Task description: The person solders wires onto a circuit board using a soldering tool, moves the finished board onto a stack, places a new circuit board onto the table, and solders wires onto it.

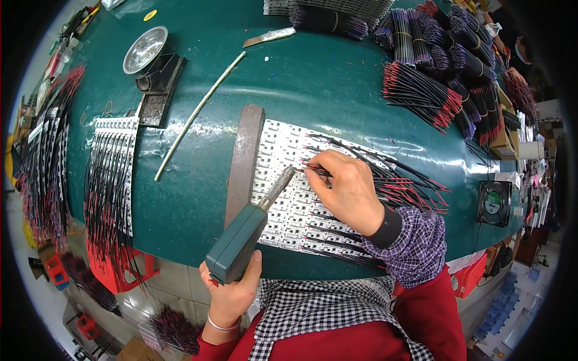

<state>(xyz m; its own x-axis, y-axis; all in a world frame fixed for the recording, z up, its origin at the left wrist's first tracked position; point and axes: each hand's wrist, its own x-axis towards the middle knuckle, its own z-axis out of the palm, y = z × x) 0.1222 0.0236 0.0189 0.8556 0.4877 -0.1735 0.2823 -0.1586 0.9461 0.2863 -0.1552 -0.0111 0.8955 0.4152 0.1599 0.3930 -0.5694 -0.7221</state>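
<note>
My left hand (pixel 233 293) is wrapped round a green soldering gun (pixel 238 243). Its metal tip (pixel 280 185) slants up to the white circuit board panel (pixel 274 153), close by my right fingertips. Thumb and fingers of my right hand (pixel 349 188) pinch a thin black wire, its end against the panel beside the tip; the fingers partly hide it. Rows of black wires with red ends (pixel 406 189) trail rightward from the panel, some beneath my right hand. A flat grey metal bar (pixel 244 162) lies along the panel's left edge.
A small stand with a round metal dish (pixel 146 50) stands far left, near a pale stick (pixel 198 117). Wired panels (pixel 111 174) hang over the left edge. Bundled wires (pixel 421 90) pile up far right, where a person's hand shows. A small fan (pixel 494 203) sits right.
</note>
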